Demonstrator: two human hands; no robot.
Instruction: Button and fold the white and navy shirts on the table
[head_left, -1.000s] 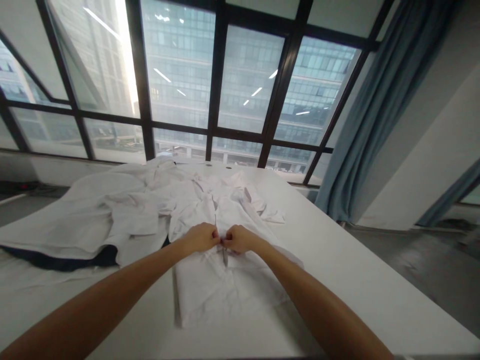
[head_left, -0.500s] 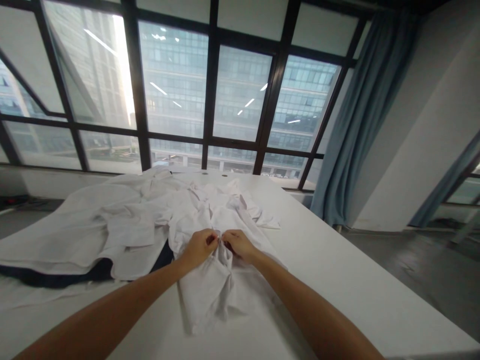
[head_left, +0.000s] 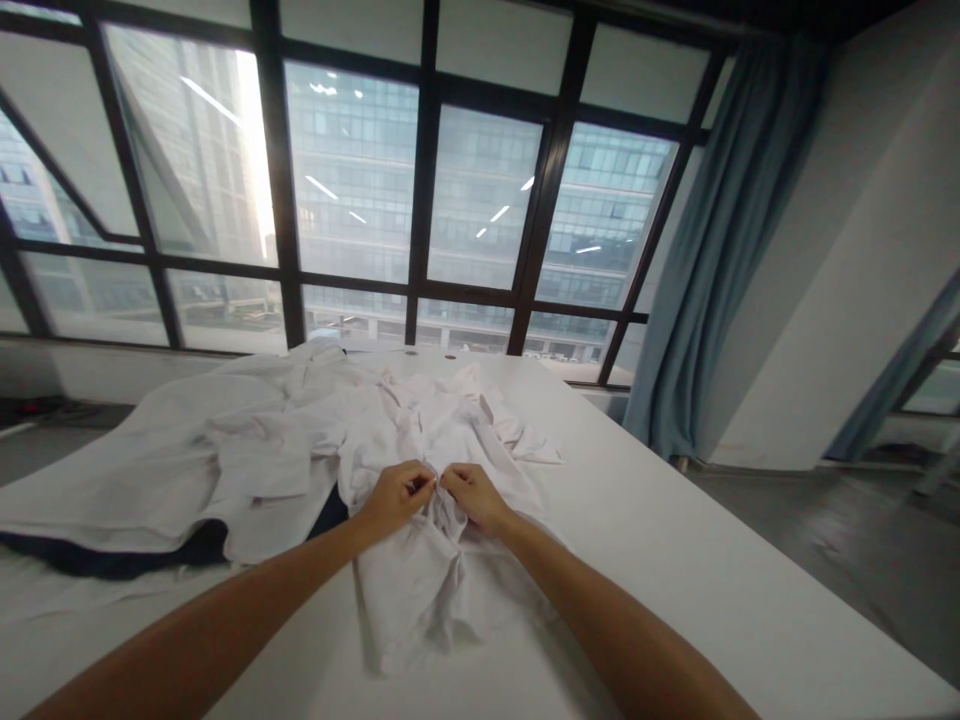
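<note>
A white shirt (head_left: 405,600) lies rumpled on the white table (head_left: 645,560) in front of me. My left hand (head_left: 401,495) pinches the shirt's front near its middle, thumb and fingers pressed together. Close against it, my right hand (head_left: 476,495) pinches the same strip of cloth from the other side. The fingertips of both hands almost meet, and the cloth bunches up below them. Whatever small part lies between the fingertips is too small to make out. The shirt's collar end points away from me, toward the window.
More white garments (head_left: 165,470) are spread over the table's left side, with dark navy cloth (head_left: 187,550) showing beneath them. Dark-framed windows (head_left: 480,200) rise beyond the far edge. A blue curtain (head_left: 720,270) hangs at the right, above the grey floor (head_left: 832,520).
Both hands stay at the same spot on the shirt, with the fingers shifting slightly. The right hand's fingers have curled a little closer. The camera view has tilted slightly.
</note>
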